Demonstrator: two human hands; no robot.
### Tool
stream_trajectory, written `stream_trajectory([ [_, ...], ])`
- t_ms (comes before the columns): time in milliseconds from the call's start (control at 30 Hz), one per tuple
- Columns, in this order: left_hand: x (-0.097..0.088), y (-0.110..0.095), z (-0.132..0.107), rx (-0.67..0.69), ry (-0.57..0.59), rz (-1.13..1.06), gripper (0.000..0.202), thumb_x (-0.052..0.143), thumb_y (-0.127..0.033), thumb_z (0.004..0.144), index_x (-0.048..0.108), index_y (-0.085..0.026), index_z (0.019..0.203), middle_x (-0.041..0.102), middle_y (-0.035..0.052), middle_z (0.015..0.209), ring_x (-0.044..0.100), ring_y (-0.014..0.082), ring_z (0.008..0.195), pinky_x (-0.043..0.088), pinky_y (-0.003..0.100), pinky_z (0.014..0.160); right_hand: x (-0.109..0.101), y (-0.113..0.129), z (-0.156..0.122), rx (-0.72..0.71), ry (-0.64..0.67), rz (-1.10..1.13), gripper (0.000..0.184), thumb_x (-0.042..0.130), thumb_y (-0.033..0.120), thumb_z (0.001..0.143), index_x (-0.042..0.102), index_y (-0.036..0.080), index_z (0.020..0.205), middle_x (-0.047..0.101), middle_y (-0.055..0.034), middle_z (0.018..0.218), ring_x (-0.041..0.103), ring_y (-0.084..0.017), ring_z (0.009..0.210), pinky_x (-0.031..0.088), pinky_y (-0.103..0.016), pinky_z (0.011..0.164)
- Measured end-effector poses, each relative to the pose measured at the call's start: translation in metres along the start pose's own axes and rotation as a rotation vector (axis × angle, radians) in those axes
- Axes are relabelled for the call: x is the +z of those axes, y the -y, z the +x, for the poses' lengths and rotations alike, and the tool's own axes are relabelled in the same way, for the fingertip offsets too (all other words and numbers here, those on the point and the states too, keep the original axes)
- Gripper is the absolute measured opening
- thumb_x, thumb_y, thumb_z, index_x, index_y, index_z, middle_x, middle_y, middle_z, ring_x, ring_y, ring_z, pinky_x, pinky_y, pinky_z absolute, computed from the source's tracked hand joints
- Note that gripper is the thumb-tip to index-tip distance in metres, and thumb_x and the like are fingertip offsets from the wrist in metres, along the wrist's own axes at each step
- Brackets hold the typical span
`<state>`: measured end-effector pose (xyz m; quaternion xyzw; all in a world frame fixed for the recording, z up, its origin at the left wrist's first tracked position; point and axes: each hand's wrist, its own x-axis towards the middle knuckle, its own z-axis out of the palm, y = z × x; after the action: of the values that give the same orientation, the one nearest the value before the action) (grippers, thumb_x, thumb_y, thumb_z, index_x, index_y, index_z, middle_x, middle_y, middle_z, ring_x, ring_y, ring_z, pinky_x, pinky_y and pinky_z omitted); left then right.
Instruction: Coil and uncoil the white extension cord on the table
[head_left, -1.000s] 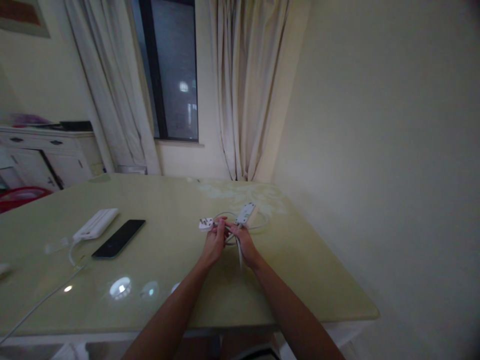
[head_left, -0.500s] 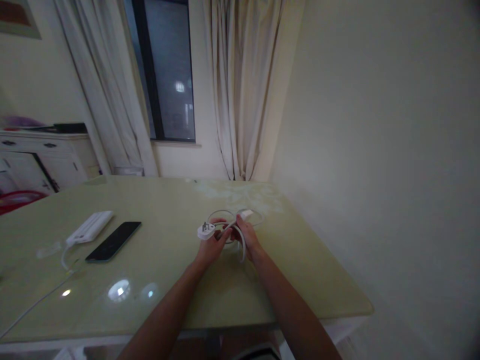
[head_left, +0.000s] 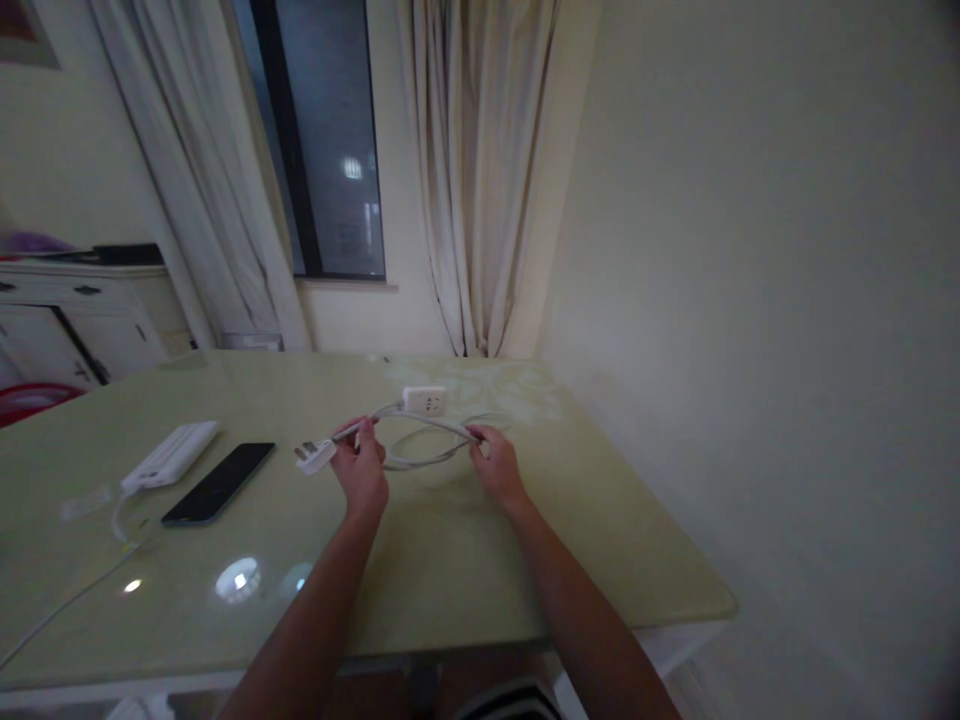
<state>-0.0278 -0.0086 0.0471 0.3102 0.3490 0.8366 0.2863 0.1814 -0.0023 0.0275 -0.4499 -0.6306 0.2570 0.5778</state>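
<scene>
My left hand (head_left: 361, 466) is closed on the white cable (head_left: 420, 462) just behind its white plug (head_left: 315, 457), whose metal prongs point up and left. My right hand (head_left: 496, 462) pinches the looped cable at the right side. Between the hands the cable forms loose coils above the table. A white socket block (head_left: 425, 401) with outlet holes facing me is at the cable's other end, just beyond the coils. Whether the block rests on the table or hangs, I cannot tell.
On the left of the glossy green table (head_left: 450, 560) lie a black phone (head_left: 219, 484) and a white power bank or adapter (head_left: 171, 455) with a thin white cord (head_left: 71, 603). A bare wall (head_left: 787, 300) runs along the right. Curtains (head_left: 480, 180) and a window stand behind.
My hands have moved apart, the left going left with the plug. The bunched cable has spread into wider loops, and the socket block has shifted left and turned its outlets toward me.
</scene>
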Motion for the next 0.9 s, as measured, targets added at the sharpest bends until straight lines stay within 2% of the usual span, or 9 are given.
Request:
stream_trajectory([
  [100,-0.001,-0.005,0.008,-0.127,0.007,-0.235,0.029,0.080,-0.034,0.082,0.056,-0.018,0.089,0.068,-0.0028,0.083,0.030,0.0007,0.044,0.024,0.016,0.040,-0.006,-0.002,0.003,-0.051,-0.180,-0.069,0.018,0.074,0.039,0.084,0.075,0.026,0.096,0.069,-0.0090,0.104,0.057,-0.029,0.109,0.039,-0.046,0.109],
  [200,-0.005,-0.009,0.015,-0.268,0.031,-0.377,0.030,0.082,-0.028,0.082,0.055,-0.017,0.087,0.071,-0.0022,0.084,0.030,-0.0006,0.042,0.024,0.013,0.038,-0.007,-0.003,0.001,-0.026,-0.199,-0.099,0.023,0.072,0.046,0.087,0.073,0.025,0.097,0.064,-0.0094,0.106,0.057,-0.028,0.105,0.042,-0.044,0.104],
  [333,-0.012,-0.009,0.023,-0.486,0.055,-0.530,0.017,0.066,-0.024,0.097,0.058,-0.014,0.086,0.072,-0.0004,0.082,0.031,-0.0019,0.039,0.023,0.010,0.034,-0.003,-0.015,0.001,-0.025,-0.200,-0.078,0.055,0.072,0.054,0.086,0.061,0.025,0.132,0.054,-0.0129,0.134,0.053,-0.028,0.122,0.040,-0.046,0.111],
  [467,-0.020,-0.007,0.029,-0.685,0.123,-0.593,0.027,0.047,-0.026,0.107,0.059,-0.014,0.086,0.069,-0.0003,0.075,0.030,-0.0015,0.037,0.023,0.010,0.031,-0.005,-0.034,0.005,-0.058,-0.092,-0.038,0.097,0.084,0.055,0.073,0.041,0.025,0.154,0.040,-0.0154,0.155,0.037,-0.032,0.143,0.033,-0.050,0.119],
  [567,-0.024,-0.007,0.029,-0.749,0.163,-0.671,0.032,0.040,-0.027,0.109,0.060,-0.015,0.088,0.065,-0.0016,0.070,0.031,-0.0008,0.036,0.024,0.010,0.030,-0.009,-0.040,0.004,0.028,0.019,0.032,0.105,0.086,0.054,0.070,0.035,0.029,0.158,0.034,-0.0152,0.159,0.045,-0.034,0.139,0.041,-0.051,0.112],
  [667,-0.025,-0.008,0.026,-0.771,0.161,-0.749,0.035,0.038,-0.030,0.109,0.061,-0.016,0.087,0.060,-0.0039,0.064,0.029,-0.0005,0.034,0.024,0.010,0.029,-0.009,-0.036,0.000,-0.008,0.156,0.088,0.112,0.091,0.047,0.064,0.034,0.031,0.159,0.039,-0.0144,0.159,0.050,-0.033,0.136,0.042,-0.049,0.111],
  [733,-0.023,-0.010,0.024,-0.776,0.149,-0.764,0.035,0.038,-0.029,0.109,0.061,-0.016,0.086,0.058,-0.0048,0.062,0.028,-0.0006,0.033,0.024,0.010,0.029,-0.005,-0.029,-0.003,-0.081,0.252,0.056,0.101,0.091,0.044,0.066,0.044,0.029,0.154,0.054,-0.0129,0.149,0.054,-0.031,0.132,0.037,-0.049,0.114],
  [800,-0.021,-0.012,0.021,-0.782,0.140,-0.753,0.035,0.039,-0.028,0.109,0.061,-0.016,0.084,0.057,-0.0049,0.062,0.029,-0.0007,0.033,0.024,0.011,0.030,-0.001,-0.022,-0.004,-0.111,0.311,0.016,0.071,0.084,0.044,0.076,0.060,0.028,0.140,0.069,-0.0096,0.127,0.061,-0.029,0.120,0.038,-0.046,0.112],
  [900,-0.021,-0.015,0.023,-0.749,0.141,-0.762,0.032,0.044,-0.028,0.108,0.061,-0.016,0.083,0.058,-0.0046,0.064,0.032,0.0000,0.035,0.026,0.012,0.031,0.002,-0.012,-0.005,-0.067,0.243,-0.005,0.042,0.075,0.046,0.085,0.069,0.029,0.123,0.074,-0.0047,0.101,0.067,-0.026,0.100,0.045,-0.040,0.101],
])
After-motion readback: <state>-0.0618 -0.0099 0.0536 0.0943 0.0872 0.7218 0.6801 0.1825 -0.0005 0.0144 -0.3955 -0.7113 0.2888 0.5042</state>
